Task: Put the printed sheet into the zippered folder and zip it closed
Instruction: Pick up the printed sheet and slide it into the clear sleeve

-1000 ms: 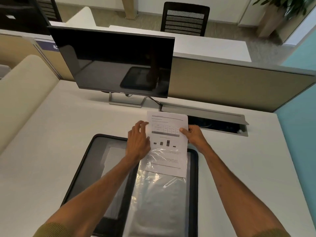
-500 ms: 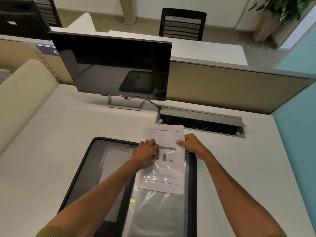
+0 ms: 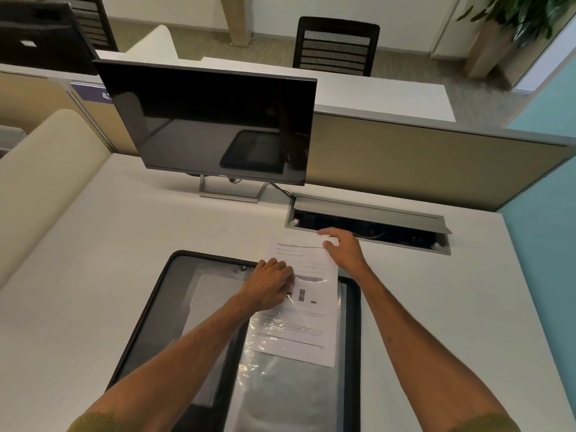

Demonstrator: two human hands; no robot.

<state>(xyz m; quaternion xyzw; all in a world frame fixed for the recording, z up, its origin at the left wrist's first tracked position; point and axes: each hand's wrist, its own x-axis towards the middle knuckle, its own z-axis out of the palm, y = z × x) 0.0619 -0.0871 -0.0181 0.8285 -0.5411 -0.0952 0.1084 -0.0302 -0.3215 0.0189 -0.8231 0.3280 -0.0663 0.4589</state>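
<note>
The zippered folder point(image 3: 146, 319) lies open and flat on the white desk, black-edged, with a clear plastic sleeve point(image 3: 280, 397) on its right half. The printed sheet point(image 3: 307, 328), with a table and small bar chart, lies over that half; its lower part sits under the glossy plastic and its top sticks out past the folder's far edge. My left hand point(image 3: 268, 285) presses down with curled fingers on the sheet's left-middle, at the sleeve's mouth. My right hand point(image 3: 343, 247) grips the sheet's top right corner.
A dark monitor point(image 3: 215, 126) stands on its foot behind the folder. An open cable tray point(image 3: 367, 226) is sunk into the desk just beyond the sheet's top edge. A beige partition point(image 3: 405, 163) closes the desk's far side; a teal wall is on the right.
My right hand has moved from the sheet's right edge up to its top right corner. My left hand has shifted from the left edge onto the sheet's middle.
</note>
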